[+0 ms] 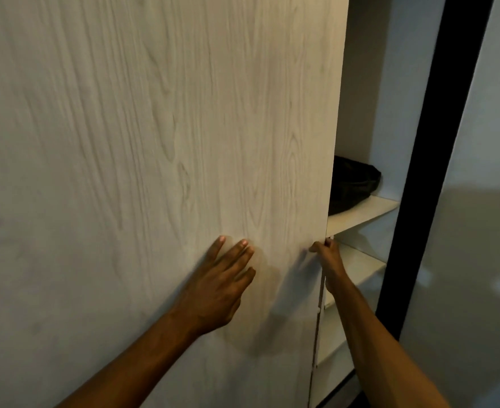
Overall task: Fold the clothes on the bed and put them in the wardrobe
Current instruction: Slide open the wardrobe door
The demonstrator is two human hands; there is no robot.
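A pale wood-grain wardrobe door [154, 142] fills most of the view. My left hand [222, 284] presses flat against its face with straight fingers. My right hand [328, 257] grips the door's right edge, fingers curled round it. The wardrobe stands partly open on the right, showing white shelves [369, 207]. A dark folded garment [352, 184] lies on the upper shelf, partly hidden behind the door edge. The bed and other clothes are out of view.
A black vertical frame [437, 142] borders the wardrobe opening on the right, with a pale wall [484, 231] beyond it. Lower white shelves [357, 266] show below the garment's shelf.
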